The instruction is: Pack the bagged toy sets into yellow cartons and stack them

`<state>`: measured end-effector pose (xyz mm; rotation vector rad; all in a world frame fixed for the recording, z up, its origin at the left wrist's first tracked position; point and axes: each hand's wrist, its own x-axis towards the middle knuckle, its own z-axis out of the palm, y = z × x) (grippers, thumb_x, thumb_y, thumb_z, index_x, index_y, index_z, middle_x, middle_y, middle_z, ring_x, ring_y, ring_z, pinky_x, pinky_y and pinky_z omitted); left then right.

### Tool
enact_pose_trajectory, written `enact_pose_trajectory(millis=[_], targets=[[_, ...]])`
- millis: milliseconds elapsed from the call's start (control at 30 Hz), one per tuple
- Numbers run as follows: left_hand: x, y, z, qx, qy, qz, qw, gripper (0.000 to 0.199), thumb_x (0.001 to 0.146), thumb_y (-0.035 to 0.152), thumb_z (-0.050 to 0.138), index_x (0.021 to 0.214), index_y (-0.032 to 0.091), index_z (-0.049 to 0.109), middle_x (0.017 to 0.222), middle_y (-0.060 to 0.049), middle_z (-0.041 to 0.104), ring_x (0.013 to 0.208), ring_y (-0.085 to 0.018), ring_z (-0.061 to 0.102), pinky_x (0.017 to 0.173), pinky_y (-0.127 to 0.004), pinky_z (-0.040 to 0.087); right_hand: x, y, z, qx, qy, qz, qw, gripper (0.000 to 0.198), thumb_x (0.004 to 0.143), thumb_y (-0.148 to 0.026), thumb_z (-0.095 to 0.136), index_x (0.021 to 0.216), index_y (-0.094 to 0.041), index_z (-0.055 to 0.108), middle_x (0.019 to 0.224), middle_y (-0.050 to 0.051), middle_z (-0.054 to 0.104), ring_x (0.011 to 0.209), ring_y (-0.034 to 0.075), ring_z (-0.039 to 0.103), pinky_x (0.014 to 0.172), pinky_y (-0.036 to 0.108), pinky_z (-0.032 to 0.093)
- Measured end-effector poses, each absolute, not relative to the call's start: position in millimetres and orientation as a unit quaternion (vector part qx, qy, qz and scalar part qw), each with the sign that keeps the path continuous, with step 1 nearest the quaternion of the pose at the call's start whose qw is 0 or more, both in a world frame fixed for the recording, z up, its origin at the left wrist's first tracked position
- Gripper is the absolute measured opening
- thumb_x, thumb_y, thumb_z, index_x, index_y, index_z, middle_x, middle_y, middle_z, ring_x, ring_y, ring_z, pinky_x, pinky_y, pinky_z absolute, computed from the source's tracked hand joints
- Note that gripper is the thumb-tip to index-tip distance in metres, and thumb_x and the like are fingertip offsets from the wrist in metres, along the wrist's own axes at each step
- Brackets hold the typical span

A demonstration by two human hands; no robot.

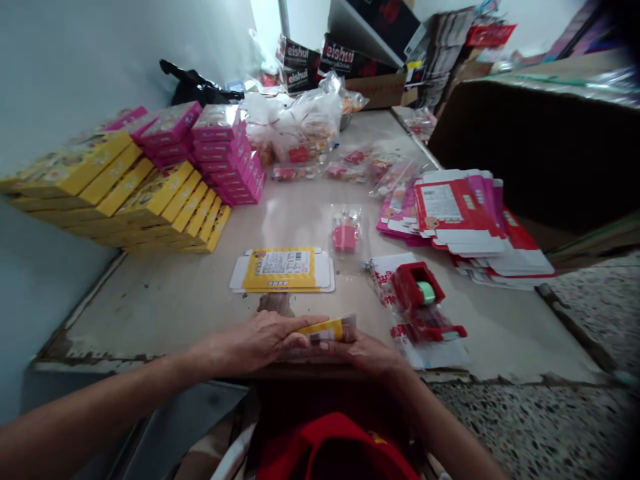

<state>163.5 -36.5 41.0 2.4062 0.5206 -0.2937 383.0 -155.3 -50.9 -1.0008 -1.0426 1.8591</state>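
Observation:
At the table's near edge, a small yellow printed carton (324,331) is held between both hands. My left hand (260,340) grips its left end, index finger stretched along the top and thumb on the near side. My right hand (373,350) closes around the other end, where a dark or see-through flap sticks up. Just beyond lies a flattened yellow carton (283,269), printed side up. A clear packet with a pink item (345,235) rests farther back. To the right of my hands stands a red tape dispenser (417,290) with a pale green roll, on plastic bags.
Yellow boxes (165,200) and pink boxes (227,157) are stacked at the left. Flattened red and pink cartons (457,210) lie in a pile at the right, beside a large cardboard box (530,147). Filled plastic bags (300,127) and small packets (360,167) sit at the back.

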Motion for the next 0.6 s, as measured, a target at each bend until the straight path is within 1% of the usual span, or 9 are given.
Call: enact_pose_trajectory(millis=[67,133,167,233,333,400,467,533,600], targets=[[164,-32,36,0.900,0.187,-0.142,0.366,0.051,0.109,0.050,0.026,0.145,0.033,0.057,0.132,-0.005,0.073,0.117,-0.025,0.068,0.098,-0.035,0.050,382,-159,-54,-0.381,-0.403,0.735,0.389,0.042,0.080,-0.058,0.079,0.111,-0.029,0.080,0.107,-0.001,0.079,0.105,0.024,0.070,0.106,0.040,0.048],[166,-25,28,0.895,0.184,-0.153,0.377,0.055,0.109,0.050,0.023,0.133,0.028,0.067,0.125,-0.006,0.075,0.113,-0.025,0.069,0.097,-0.034,0.049,377,-162,-58,-0.367,-0.401,0.742,0.393,0.045,0.076,-0.058,0.082,0.111,-0.029,0.080,0.109,-0.002,0.078,0.108,0.024,0.069,0.109,0.039,0.047],[170,-20,25,0.898,0.189,-0.147,0.370,0.056,0.108,0.052,0.024,0.125,0.026,0.071,0.118,-0.007,0.077,0.107,-0.025,0.070,0.094,-0.034,0.050,374,-162,-59,-0.368,-0.396,0.740,0.400,0.046,0.075,-0.059,0.083,0.110,-0.029,0.080,0.109,-0.002,0.078,0.108,0.024,0.069,0.109,0.039,0.047],[182,-5,24,0.901,0.203,-0.140,0.357,0.061,0.106,0.057,0.026,0.105,0.021,0.076,0.099,-0.008,0.078,0.089,-0.024,0.070,0.081,-0.031,0.050,368,-156,-59,-0.383,-0.369,0.727,0.433,0.047,0.072,-0.061,0.084,0.106,-0.029,0.081,0.105,-0.002,0.078,0.105,0.024,0.070,0.108,0.040,0.048],[209,25,39,0.887,0.203,-0.173,0.376,0.065,0.102,0.066,0.030,0.085,0.020,0.074,0.078,-0.005,0.074,0.068,-0.019,0.063,0.066,-0.027,0.046,367,-140,-50,-0.401,-0.316,0.696,0.504,0.048,0.071,-0.062,0.084,0.105,-0.029,0.080,0.102,-0.001,0.079,0.101,0.025,0.072,0.105,0.042,0.051],[226,42,50,0.882,0.201,-0.192,0.381,0.064,0.099,0.070,0.036,0.081,0.021,0.073,0.078,-0.004,0.073,0.069,-0.019,0.063,0.066,-0.027,0.045,372,-130,-43,-0.412,-0.312,0.666,0.538,0.047,0.073,-0.060,0.084,0.107,-0.028,0.080,0.103,0.000,0.079,0.102,0.025,0.072,0.106,0.043,0.051],[236,49,55,0.886,0.210,-0.188,0.369,0.065,0.097,0.073,0.037,0.081,0.022,0.075,0.083,-0.006,0.075,0.074,-0.021,0.066,0.069,-0.028,0.044,380,-125,-40,-0.434,-0.337,0.633,0.545,0.044,0.075,-0.056,0.083,0.108,-0.027,0.080,0.104,0.001,0.079,0.104,0.026,0.071,0.108,0.043,0.049],[237,44,51,0.896,0.198,-0.181,0.354,0.065,0.099,0.071,0.035,0.087,0.023,0.077,0.088,-0.007,0.077,0.080,-0.023,0.067,0.072,-0.029,0.043,386,-127,-45,-0.455,-0.372,0.611,0.531,0.040,0.078,-0.054,0.082,0.108,-0.027,0.081,0.105,0.002,0.080,0.107,0.028,0.071,0.108,0.044,0.049],[231,31,41,0.914,0.183,-0.161,0.324,0.061,0.101,0.067,0.034,0.098,0.023,0.077,0.094,-0.008,0.077,0.086,-0.025,0.068,0.074,-0.030,0.042,388,-135,-55,-0.468,-0.407,0.589,0.517,0.035,0.084,-0.053,0.077,0.109,-0.028,0.081,0.109,0.002,0.079,0.111,0.029,0.069,0.108,0.045,0.049]])
